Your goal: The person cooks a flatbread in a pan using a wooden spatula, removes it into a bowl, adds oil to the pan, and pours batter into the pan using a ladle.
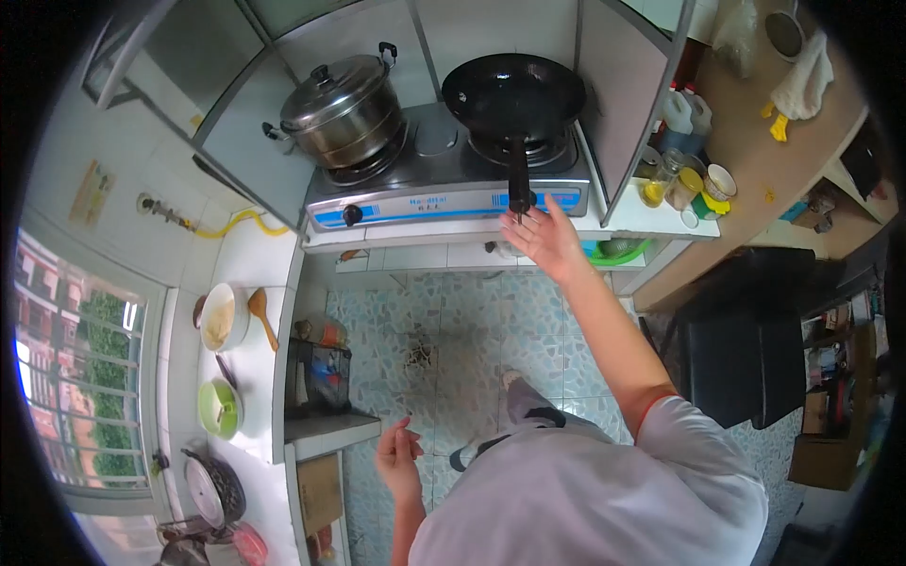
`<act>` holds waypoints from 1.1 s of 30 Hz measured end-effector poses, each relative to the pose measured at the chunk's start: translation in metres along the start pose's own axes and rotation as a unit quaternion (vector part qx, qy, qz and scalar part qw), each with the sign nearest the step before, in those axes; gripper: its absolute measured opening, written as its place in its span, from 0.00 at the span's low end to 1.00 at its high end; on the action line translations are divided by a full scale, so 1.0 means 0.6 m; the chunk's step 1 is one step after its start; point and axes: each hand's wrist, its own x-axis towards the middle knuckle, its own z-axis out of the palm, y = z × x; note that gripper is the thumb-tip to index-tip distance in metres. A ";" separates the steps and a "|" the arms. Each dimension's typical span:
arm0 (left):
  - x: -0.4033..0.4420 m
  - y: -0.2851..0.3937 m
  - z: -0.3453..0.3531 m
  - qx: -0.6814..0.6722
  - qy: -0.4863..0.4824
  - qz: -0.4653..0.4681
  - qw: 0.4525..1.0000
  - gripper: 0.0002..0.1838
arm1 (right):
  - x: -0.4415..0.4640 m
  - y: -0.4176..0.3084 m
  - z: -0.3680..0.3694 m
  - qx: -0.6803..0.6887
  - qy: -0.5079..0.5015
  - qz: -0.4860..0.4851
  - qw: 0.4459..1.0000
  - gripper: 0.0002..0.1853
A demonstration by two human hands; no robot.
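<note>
My right hand [545,238] reaches forward to the front of the gas stove [425,209], palm turned up and fingers apart. Its fingertips are at the end of the black handle of a wok [514,94], by the right stove knob; whether they touch is unclear. The wok sits on the right burner, dark inside. On the left burner stands a lidded steel pot [344,113] with black handles. My left hand [399,457] hangs low near the left counter, fingers loosely curled and nothing visible in it.
On the left counter are a white bowl [225,317], a wooden spatula [264,319], a green bowl [219,409] and a lidded pot [209,486]. Condiment jars [681,189] stand right of the stove's metal splash guard [634,113]. A black chair [741,349] is at right.
</note>
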 end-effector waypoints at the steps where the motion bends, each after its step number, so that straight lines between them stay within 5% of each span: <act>1: 0.015 0.004 0.010 0.014 0.005 0.005 1.000 0.16 | 0.022 -0.003 0.006 0.015 -0.030 -0.004 0.999 0.18; 9: 0.151 -0.003 0.050 -0.008 -0.076 -0.010 0.997 0.14 | 0.090 -0.034 0.011 0.162 -0.119 0.131 0.971 0.20; 12: 0.199 0.003 0.072 -0.039 -0.156 -0.040 0.986 0.13 | 0.114 -0.044 0.014 0.139 -0.019 0.044 0.989 0.20; 17: 0.278 0.054 0.183 -0.035 -0.432 -0.021 0.901 0.17 | 0.107 -0.028 0.010 -0.182 0.067 -0.069 0.979 0.23; 21: 0.346 0.102 0.338 -0.155 -0.530 -0.160 0.818 0.27 | 0.090 -0.027 -0.014 -0.387 0.154 -0.091 0.904 0.24; 25: 0.368 0.161 0.485 -0.209 -0.525 -0.282 0.775 0.30 | 0.077 -0.044 0.005 -0.461 0.190 -0.127 0.857 0.20; 28: 0.379 0.151 0.570 -0.196 -0.554 -0.288 0.756 0.26 | 0.087 -0.069 -0.013 -0.431 0.165 -0.099 0.882 0.17; 29: 0.373 0.155 0.583 -0.173 -0.491 -0.324 0.790 0.18 | 0.095 -0.075 -0.014 -0.367 0.150 -0.085 0.914 0.14; 33: 0.350 0.185 0.585 -0.080 -0.470 -0.178 0.860 0.04 | 0.129 -0.107 0.011 -0.232 0.106 -0.030 0.966 0.15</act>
